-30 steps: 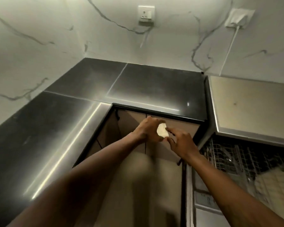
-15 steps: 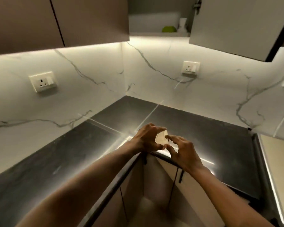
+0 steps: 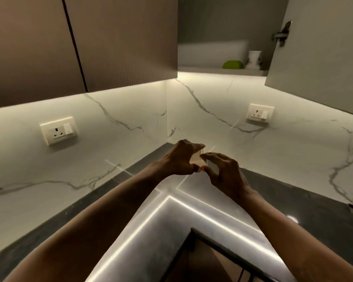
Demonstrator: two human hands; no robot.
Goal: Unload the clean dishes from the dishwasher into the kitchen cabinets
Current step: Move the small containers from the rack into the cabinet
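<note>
Both my hands hold a small pale dish (image 3: 198,158) in front of me, over the corner of the dark countertop (image 3: 306,202). My left hand (image 3: 181,157) wraps its left side and my right hand (image 3: 222,169) pinches its right edge with the fingertips. Most of the dish is hidden by my fingers. High at the back, an upper cabinet (image 3: 218,70) stands with its door (image 3: 318,53) swung out to the right. On its shelf sit a green bowl (image 3: 232,64) and a white cup (image 3: 254,59). The dishwasher is out of view.
Closed brown upper cabinets (image 3: 69,43) hang at the left. Two wall sockets, the left socket (image 3: 58,130) and the right socket (image 3: 259,114), sit on the marble backsplash. A lower corner cabinet (image 3: 208,261) shows below the counter edge.
My view has tilted up from the lower cabinet and dishwasher rack to the upper cabinets. Both hands have risen with the small dish, still held between them.
</note>
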